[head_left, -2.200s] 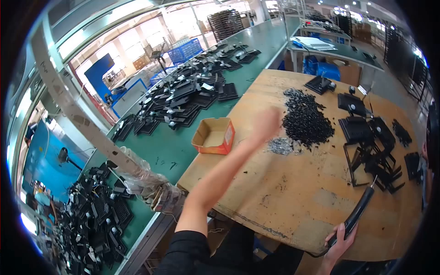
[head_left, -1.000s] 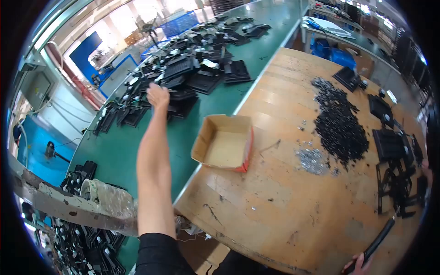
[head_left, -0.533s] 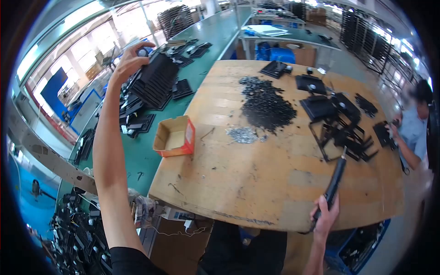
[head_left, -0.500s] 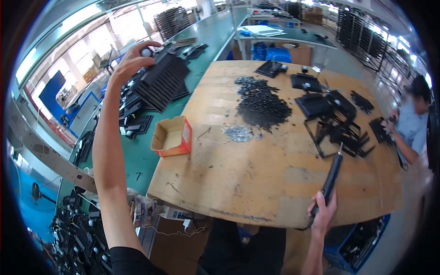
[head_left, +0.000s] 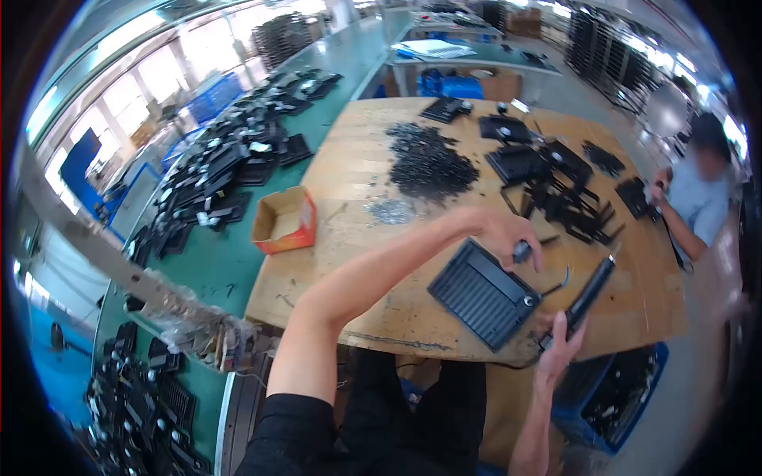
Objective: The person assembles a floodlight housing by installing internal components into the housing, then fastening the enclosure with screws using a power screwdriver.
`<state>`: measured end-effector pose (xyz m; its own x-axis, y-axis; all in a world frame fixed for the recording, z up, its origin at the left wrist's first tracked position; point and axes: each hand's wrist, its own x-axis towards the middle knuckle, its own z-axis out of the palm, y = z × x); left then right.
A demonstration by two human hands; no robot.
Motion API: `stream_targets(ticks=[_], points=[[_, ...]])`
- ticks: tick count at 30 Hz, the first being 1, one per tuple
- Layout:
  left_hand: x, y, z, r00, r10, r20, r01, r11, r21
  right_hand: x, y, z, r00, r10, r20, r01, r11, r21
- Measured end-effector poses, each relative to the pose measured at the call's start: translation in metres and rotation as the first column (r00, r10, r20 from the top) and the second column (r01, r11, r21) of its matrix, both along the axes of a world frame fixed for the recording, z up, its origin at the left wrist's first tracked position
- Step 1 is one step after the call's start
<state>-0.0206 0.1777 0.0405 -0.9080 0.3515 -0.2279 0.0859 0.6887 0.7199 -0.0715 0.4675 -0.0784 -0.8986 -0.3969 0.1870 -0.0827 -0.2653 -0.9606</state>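
My left hand [head_left: 505, 232] reaches across the wooden table, its fingers closed around a rounded knob at the top edge of a black ribbed housing [head_left: 481, 297]. The housing is tilted over the table's near part, ribbed face towards me, and a short wire [head_left: 562, 282] sticks out at its right. At the right, my right hand [head_left: 562, 343] grips a black electric screwdriver [head_left: 592, 292], its bit pointing up and away. The screwdriver is just right of the housing.
A pile of small black parts [head_left: 432, 163] and silvery screws [head_left: 390, 211] lie on the tabletop [head_left: 357, 293]. An orange open box [head_left: 286, 238] stands left. Black frames [head_left: 565, 208] lie right, near a person [head_left: 698, 186]. More housings [head_left: 238, 159] cover the green bench. A blue crate [head_left: 607, 397] sits below.
My left hand has carried the ribbed housing from above the green bench rightwards over the wooden table, close to the screwdriver. My right hand still holds the screwdriver; the view has shifted slightly.
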Motion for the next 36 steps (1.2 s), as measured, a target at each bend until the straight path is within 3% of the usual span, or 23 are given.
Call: stream_targets(ticks=[2,4,6,8,13,15,17,20,22,24,26,29,30,31,34,36], points=[[0.001,0.018,-0.016,0.966,0.108,-0.234,-0.155,0.969,-0.192,-0.003,-0.001,-0.006,1.0,0.016,-0.019,-0.016,1.0,-0.014],[0.027,0.051,-0.031,0.794,0.352,-0.496,-0.42,0.907,-0.031,-0.004,-0.003,-0.01,0.999,-0.024,-0.048,0.022,0.999,-0.035],[0.066,0.1,-0.044,0.547,0.509,-0.665,-0.748,0.654,-0.113,-0.004,-0.008,-0.009,1.0,-0.006,-0.031,0.003,0.996,-0.092],[0.098,0.147,-0.064,0.527,0.559,-0.64,-0.826,0.514,-0.232,-0.006,-0.014,-0.009,1.0,-0.006,-0.022,0.003,0.993,-0.12],[0.113,0.187,-0.095,0.553,0.573,-0.605,-0.828,0.457,-0.324,-0.008,-0.019,-0.008,0.99,0.135,-0.032,-0.137,0.988,-0.066],[0.128,0.169,-0.095,0.647,0.499,-0.576,-0.753,0.537,-0.381,-0.011,-0.013,-0.009,0.972,0.235,0.002,-0.235,0.972,-0.027],[0.152,0.137,-0.086,0.763,0.465,-0.449,-0.622,0.717,-0.314,-0.011,-0.004,-0.008,0.976,0.218,0.02,-0.217,0.975,-0.047],[0.168,0.091,-0.053,0.881,0.346,-0.323,-0.451,0.821,-0.35,-0.009,0.001,-0.003,0.982,0.184,0.05,-0.179,0.979,-0.098],[0.154,0.059,-0.026,0.907,0.35,-0.236,-0.393,0.903,-0.173,-0.014,0.0,0.001,0.988,0.131,0.082,-0.124,0.988,-0.088],[0.099,0.042,-0.008,0.628,0.747,-0.218,-0.756,0.652,0.055,-0.019,-0.001,-0.004,0.988,0.139,0.072,-0.134,0.989,-0.069],[0.025,-0.003,-0.05,0.38,0.691,-0.614,-0.878,0.478,-0.006,-0.021,-0.001,-0.007,0.986,0.156,0.059,-0.154,0.987,-0.039],[-0.057,-0.021,-0.073,0.405,0.896,-0.183,-0.911,0.412,-0.002,-0.021,-0.004,-0.004,0.982,0.18,0.054,-0.181,0.984,0.005],[-0.071,-0.017,-0.074,0.448,0.894,0.018,-0.893,0.448,-0.046,-0.019,-0.003,-0.001,0.983,0.179,0.048,-0.179,0.984,0.009],[-0.081,-0.013,-0.085,0.452,0.892,0.029,-0.89,0.453,-0.047,-0.017,-0.002,-0.001,0.983,0.177,0.045,-0.177,0.984,0.011],[-0.102,0.009,-0.108,0.327,0.88,-0.344,-0.945,0.294,-0.146,-0.016,0.0,-0.005,0.986,0.165,0.04,-0.165,0.986,-0.004],[-0.101,0.008,-0.101,0.336,0.871,-0.36,-0.941,0.296,-0.162,-0.019,-0.005,-0.002,0.983,0.18,0.018,-0.18,0.984,-0.004]])
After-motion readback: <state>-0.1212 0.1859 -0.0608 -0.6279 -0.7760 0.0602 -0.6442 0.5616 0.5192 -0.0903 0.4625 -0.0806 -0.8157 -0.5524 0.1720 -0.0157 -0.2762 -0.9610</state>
